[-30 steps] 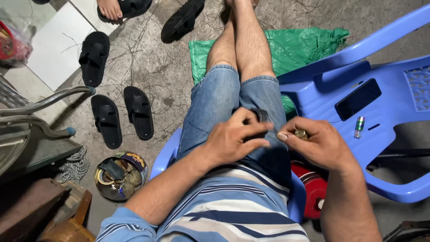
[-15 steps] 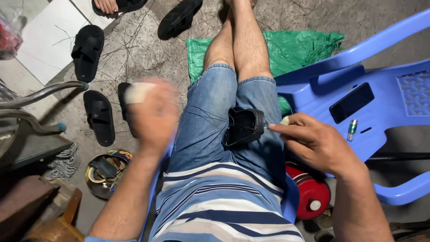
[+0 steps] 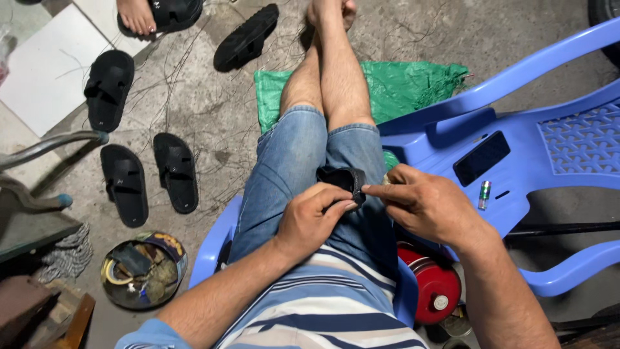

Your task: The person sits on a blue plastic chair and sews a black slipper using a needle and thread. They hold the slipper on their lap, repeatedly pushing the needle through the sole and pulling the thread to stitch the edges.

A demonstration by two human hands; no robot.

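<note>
I sit on a blue plastic chair in denim shorts, and a black sandal strap piece lies on my lap. My left hand presses down on the near end of the black piece, fingers curled over it. My right hand pinches its right edge between thumb and forefinger. Both hands touch the piece and meet over my right thigh.
A second blue plastic chair at my right carries a black phone and a small green lighter. A red can sits below. Black sandals lie on the concrete at left, beside a round tin of scraps. A green sack lies under my legs.
My left hand, which had swung out to the left holding something pale, has come back to my lap and settled on the black piece. My right hand stayed at the piece's edge.
</note>
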